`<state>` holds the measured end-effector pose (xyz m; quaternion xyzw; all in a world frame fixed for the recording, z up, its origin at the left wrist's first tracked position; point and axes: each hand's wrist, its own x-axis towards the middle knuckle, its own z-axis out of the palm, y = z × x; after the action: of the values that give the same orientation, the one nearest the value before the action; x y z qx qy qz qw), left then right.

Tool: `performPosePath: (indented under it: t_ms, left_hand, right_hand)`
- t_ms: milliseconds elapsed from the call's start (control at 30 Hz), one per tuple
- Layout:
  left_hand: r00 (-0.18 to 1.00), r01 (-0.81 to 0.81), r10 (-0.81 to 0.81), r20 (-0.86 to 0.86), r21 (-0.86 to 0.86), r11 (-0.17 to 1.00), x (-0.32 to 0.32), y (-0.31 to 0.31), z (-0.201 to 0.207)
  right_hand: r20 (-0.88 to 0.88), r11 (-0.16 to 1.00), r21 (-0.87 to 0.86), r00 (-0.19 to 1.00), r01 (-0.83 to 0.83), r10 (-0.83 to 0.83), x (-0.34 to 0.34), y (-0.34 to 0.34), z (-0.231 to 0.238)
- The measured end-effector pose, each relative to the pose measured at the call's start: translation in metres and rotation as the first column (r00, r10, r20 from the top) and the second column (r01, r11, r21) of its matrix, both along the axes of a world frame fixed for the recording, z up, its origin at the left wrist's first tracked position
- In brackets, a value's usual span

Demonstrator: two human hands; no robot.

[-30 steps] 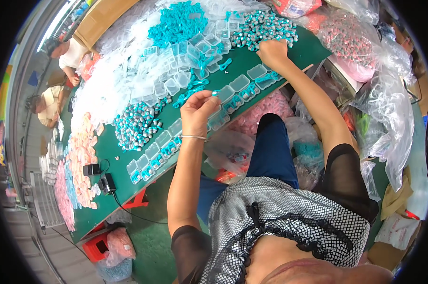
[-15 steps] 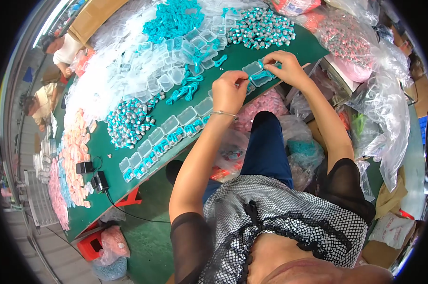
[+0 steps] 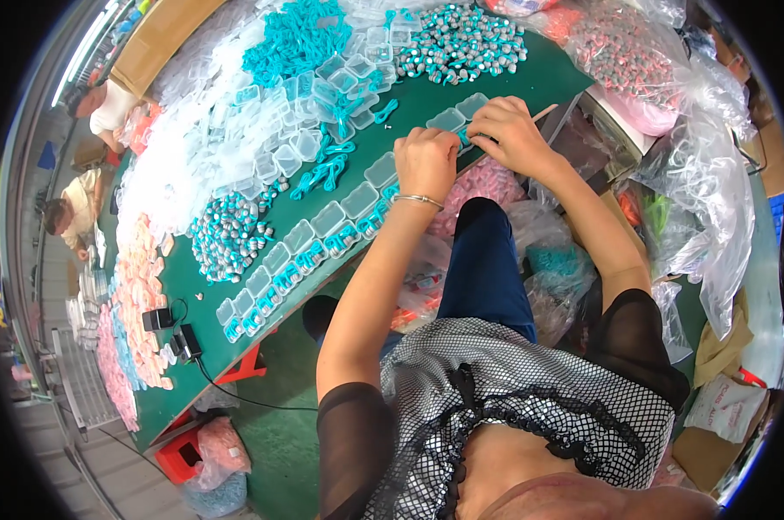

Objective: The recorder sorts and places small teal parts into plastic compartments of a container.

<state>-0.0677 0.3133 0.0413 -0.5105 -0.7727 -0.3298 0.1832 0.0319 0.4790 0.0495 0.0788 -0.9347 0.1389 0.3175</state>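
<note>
Pinching together at the table's near edge, the left hand (image 3: 425, 160) and right hand (image 3: 511, 132) have their fingers curled onto a small clear plastic box (image 3: 458, 139) with a turquoise piece; its long axis cannot be told. Just left of the fingers a row of clear boxes (image 3: 309, 247) runs along the green table (image 3: 426, 95). Beyond the fingertips lie glossy turquoise-and-silver beads (image 3: 461, 43) and turquoise cords (image 3: 292, 39).
</note>
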Motion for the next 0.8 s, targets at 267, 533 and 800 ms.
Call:
performPosePath:
  t_ms: [267, 533, 800]
  left_hand:
    - [0.997, -0.074, 0.075, 0.014, -0.047, 0.996, 0.007, 0.002, 0.010]
    - [0.986, -0.163, 0.168, 0.010, -0.185, 0.969, 0.006, 0.000, 0.011]
    - [0.965, -0.248, 0.262, 0.014, -0.277, 0.929, 0.008, 0.005, 0.016]
  right_hand:
    - [0.069, 0.999, 0.044, 0.998, -0.010, 0.007, -0.004, 0.000, 0.004]
    - [0.075, 1.000, 0.017, 0.997, -0.001, -0.001, -0.002, -0.004, 0.005]
    - [0.092, 1.000, -0.002, 0.996, 0.018, -0.018, -0.002, -0.002, 0.000]
